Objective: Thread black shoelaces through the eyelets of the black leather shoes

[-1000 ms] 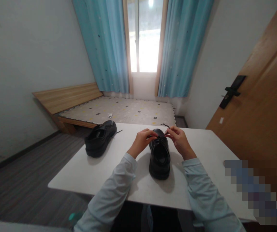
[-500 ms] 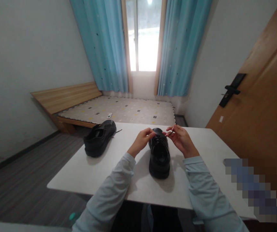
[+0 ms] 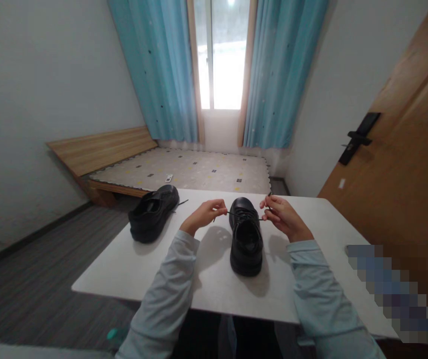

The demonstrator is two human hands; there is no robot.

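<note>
A black lace-up shoe (image 3: 246, 249) rests upright on the white table (image 3: 217, 294), its toe pointing away from me. To its left, my left hand (image 3: 207, 215) is closed in a pinch on one end of the thin black shoelace (image 3: 232, 213). My right hand (image 3: 281, 215), on the right side of the shoe, pinches the other end. Between the two hands the lace runs stretched across the top of the shoe, above its tongue. Neither hand touches the shoe body.
A second black shoe (image 3: 153, 214), a lace end sticking out, stands at the table's left edge. Behind the table is a bed (image 3: 199, 167) with a small white object (image 3: 169, 178) on it. A wooden door (image 3: 393, 164) is at the right; a blurred-out patch covers the table's right edge.
My left hand has moved left, away from the shoe, drawing the lace out. My right hand has shifted slightly right. The lace is now stretched across the shoe.
</note>
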